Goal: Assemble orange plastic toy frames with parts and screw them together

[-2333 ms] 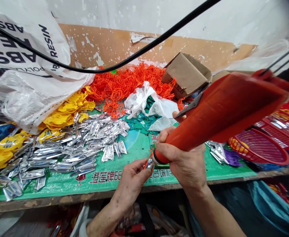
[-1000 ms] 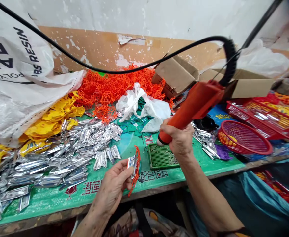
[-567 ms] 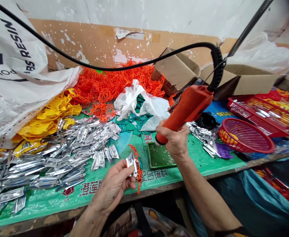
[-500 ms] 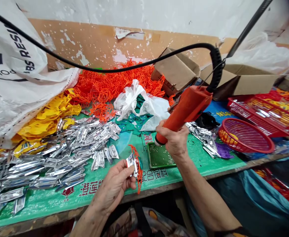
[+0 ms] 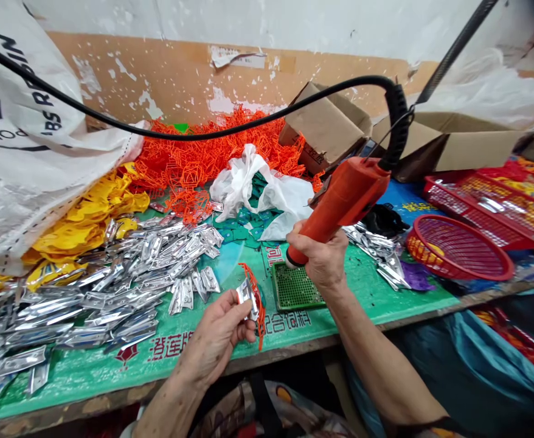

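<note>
At the lower centre of the frame, the left hand [image 5: 219, 331] is pinching a silver plate [image 5: 247, 299] between thumb and fingers, with an orange frame [image 5: 261, 319] showing along its right side. Right of centre, the right hand [image 5: 325, 258] is gripping a red power tool [image 5: 346, 193], fingers wrapped around it. Its lower end is pointing toward a green tray [image 5: 294, 306]; whether they are touching is hard to tell. Silver parts [image 5: 152, 267] are lying heaped across the left.

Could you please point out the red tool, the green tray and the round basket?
Red tool [image 5: 346, 188]: head view, on its body.
Green tray [image 5: 299, 306]: head view, front rim.
Round basket [image 5: 470, 237]: head view, inner wall.
</note>
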{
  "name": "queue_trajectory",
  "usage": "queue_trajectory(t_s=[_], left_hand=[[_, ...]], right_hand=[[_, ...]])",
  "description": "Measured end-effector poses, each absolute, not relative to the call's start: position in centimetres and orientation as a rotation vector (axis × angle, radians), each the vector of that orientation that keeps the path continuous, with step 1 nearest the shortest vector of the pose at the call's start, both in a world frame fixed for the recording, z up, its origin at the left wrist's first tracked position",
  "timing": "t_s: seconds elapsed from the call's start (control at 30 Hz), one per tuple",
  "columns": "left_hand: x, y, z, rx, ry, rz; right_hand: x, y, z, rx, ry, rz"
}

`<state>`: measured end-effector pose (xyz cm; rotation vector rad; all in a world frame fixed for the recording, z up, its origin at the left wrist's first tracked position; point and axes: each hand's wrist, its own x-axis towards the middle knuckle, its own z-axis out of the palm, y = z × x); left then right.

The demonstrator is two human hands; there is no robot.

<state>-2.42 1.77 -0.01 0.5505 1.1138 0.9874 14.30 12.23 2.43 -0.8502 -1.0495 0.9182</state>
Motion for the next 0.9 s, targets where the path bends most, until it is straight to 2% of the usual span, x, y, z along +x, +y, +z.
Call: queue_trajectory(t_s=[0.9], left_hand=[[-2.5,3.3,0.0,0.829,1.287,0.949]], right_hand=[[15.1,11.9,4.9,-0.807,-0.964,1.009]])
